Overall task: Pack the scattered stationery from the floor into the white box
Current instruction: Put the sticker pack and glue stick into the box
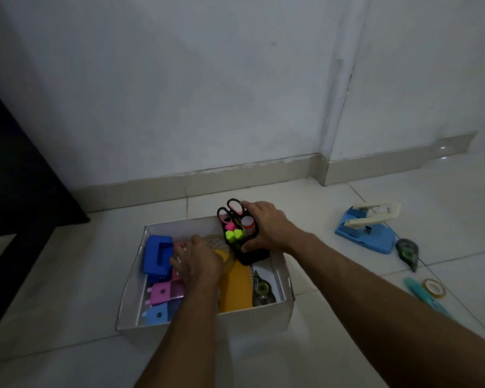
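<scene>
Right grip (266, 229) clasps organizer (254, 257) inside white box (252, 320).

The white box (258, 315) looks like matt cardboard. The floor (67, 275) is glossy tile, throwing back light. The black holder (254, 256) in my right hand (266, 228) looks like smooth plastic, as do the dark blue punch (157, 256) and the light blue punch (367, 233). The tape roll (434, 287) on the floor is clear and shiny.

Bare floor (67, 275) left of crowded box (207, 323)
</scene>
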Demonstrator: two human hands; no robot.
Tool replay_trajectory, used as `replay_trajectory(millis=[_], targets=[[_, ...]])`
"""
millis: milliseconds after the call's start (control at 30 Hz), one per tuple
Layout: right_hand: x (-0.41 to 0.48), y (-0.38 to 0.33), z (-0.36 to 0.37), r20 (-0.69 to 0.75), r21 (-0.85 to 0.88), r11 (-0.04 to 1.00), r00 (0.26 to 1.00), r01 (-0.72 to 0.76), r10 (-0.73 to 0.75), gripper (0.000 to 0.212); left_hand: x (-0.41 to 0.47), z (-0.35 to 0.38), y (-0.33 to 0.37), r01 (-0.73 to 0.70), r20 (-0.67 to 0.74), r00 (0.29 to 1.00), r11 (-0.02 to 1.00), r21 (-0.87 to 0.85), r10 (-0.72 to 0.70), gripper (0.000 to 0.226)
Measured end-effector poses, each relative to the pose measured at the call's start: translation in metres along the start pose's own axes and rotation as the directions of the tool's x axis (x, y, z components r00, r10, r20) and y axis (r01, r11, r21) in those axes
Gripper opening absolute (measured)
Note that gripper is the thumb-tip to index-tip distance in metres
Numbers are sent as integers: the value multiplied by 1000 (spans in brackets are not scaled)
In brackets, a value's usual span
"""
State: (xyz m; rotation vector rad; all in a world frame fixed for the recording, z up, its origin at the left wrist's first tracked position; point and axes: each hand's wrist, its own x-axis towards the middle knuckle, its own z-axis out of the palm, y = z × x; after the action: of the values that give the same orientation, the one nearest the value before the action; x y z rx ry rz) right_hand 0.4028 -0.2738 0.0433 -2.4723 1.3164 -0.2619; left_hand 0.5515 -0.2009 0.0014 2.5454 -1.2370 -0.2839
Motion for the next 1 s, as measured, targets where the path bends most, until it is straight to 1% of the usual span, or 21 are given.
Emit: replay_trajectory(millis=[67,133,200,267,367,567,800,900,1000], targets=[[3,1,1,-27,-15,1000,1000,-3,3,109,-1,2,-5,-74,30,997,994,82,72,58],[6,2,-1,-31,-25,1000,999,-17,16,110,-1,6,-8,-133,94,988,986,102,123,77],[7,3,-3,-15,-37,999,999,-31,31,112,0,7,-7,-155,153,979,981,116,137,97],[7,6,-6,0,-38,998,999,-41,41,114,2,5,-4,-186,181,971,973,140,159,106],[4,12,-10,12,-3,998,998,-58,58,114,2,3,3,-210,203,961,973,94,187,109],[-2,22,-16,15,66,994,996,-91,90,112,2,6,3,-226,190,955,974,-30,228,110],[-4,20,-15,47,99,988,992,-118,114,114,4,5,1,-216,230,948,976,-41,219,115],[-5,20,-16,56,94,987,990,-132,127,117,2,3,1,-238,240,941,970,-37,240,116],[-8,22,-18,55,79,987,990,-138,134,120,0,-1,5,-271,266,928,963,4,260,120]])
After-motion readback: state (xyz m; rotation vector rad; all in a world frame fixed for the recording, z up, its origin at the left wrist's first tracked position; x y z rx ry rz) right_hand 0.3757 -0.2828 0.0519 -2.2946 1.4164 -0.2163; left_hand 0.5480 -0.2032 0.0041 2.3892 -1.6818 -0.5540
